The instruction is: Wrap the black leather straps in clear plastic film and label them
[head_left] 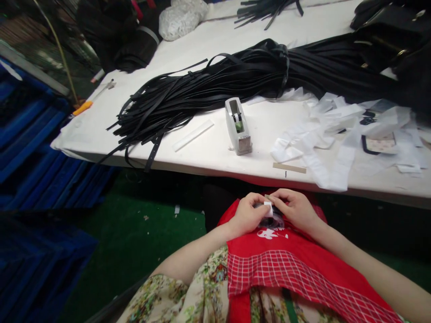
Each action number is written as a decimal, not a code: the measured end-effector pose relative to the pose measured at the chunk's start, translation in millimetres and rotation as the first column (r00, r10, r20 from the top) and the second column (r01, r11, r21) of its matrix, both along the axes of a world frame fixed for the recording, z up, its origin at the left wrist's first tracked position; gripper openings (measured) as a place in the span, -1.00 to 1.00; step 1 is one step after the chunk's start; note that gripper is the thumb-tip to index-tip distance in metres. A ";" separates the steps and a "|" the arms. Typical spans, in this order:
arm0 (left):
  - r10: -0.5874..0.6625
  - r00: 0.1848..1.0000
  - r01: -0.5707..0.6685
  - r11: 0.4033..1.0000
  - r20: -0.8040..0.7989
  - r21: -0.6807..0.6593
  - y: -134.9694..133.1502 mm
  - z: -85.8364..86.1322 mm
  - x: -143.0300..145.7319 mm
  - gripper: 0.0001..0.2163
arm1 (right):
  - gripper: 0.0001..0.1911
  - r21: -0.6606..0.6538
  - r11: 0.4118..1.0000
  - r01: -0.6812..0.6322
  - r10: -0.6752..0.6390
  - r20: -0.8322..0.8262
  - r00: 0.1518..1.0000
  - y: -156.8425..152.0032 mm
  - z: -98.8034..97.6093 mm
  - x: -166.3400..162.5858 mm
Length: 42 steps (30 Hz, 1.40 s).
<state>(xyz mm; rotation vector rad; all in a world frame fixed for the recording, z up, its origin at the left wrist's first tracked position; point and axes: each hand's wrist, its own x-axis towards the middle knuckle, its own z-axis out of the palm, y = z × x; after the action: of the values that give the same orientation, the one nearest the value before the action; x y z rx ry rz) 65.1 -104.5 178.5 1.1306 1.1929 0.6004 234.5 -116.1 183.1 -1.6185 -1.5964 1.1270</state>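
Over my lap, my left hand [248, 213] and my right hand [296, 210] meet with fingers pinched together. Between the fingertips shows a small white strip [268, 209]. Just beneath it, partly covered by my fingers, lies a dark, shiny, rounded item [276, 220] that looks like a roll; its kind is unclear. Both hands rest close to the red apron [289, 251]. Beyond them on the table stands a grey tape dispenser [238, 128], apart from my hands.
A bundle of long black straps [208, 85] lies across the white table [202, 150]. White scraps [323, 134] are heaped on the right, near a tan strip [289, 168]. A clear strip [193, 135] lies left of the dispenser. Blue pallets [30, 161] stand at left.
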 end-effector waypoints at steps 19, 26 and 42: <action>-0.084 0.825 0.425 0.743 0.559 -0.517 16.7 -8.1 -2.9 -0.86 | -0.78 0.243 0.925 -0.291 0.274 0.102 0.956 -13.1 -4.0 25.0; -0.051 0.748 0.496 0.704 0.661 -0.508 27.0 -13.0 -4.1 -0.76 | -0.73 0.209 0.905 -0.370 0.352 0.120 0.928 -9.2 -1.4 36.0; 0.047 0.928 0.012 0.988 0.369 -0.155 35.9 -8.1 -34.4 -0.61 | -0.58 0.283 0.954 0.101 -0.113 0.027 0.993 160.3 9.5 -6.8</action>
<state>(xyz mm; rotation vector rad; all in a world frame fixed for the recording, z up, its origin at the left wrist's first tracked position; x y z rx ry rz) 30.8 -68.6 170.4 0.8294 0.9040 0.6894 227.8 44.3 192.6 -1.5279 -1.5937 0.7735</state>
